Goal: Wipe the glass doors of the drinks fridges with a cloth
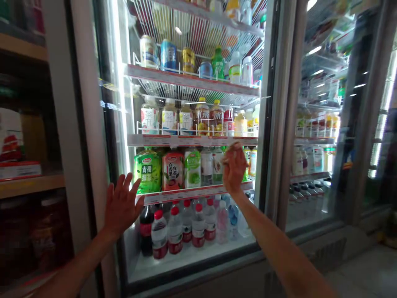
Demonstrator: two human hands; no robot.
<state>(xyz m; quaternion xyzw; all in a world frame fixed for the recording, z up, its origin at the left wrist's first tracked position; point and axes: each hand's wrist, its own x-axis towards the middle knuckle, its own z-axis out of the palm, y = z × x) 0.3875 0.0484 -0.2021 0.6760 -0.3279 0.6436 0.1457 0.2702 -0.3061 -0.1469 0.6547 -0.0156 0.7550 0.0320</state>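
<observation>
My left hand (pixel 122 203) is raised near the left edge of a lit drinks fridge, with its fingers spread and nothing in it. Behind its fingertips stands a large green drink bottle (pixel 148 171), beside a dark red one (pixel 173 171). My right hand (pixel 235 174) is up in front of the lower shelf's right part, blurred, with its fingers bent together. Something pale brown seems to be at its fingers, too smeared to name. It partly covers clear bottles (pixel 206 167) there. Whether either hand touches glass, I cannot tell.
Red-capped water bottles (pixel 159 236) and a dark cola bottle (pixel 146 229) stand on the fridge floor. Tea bottles (pixel 170 118) and cans (pixel 168 56) fill higher shelves. A metal door frame (pixel 287 103) separates another fridge section at right. Dark shelving (pixel 31 182) stands at left.
</observation>
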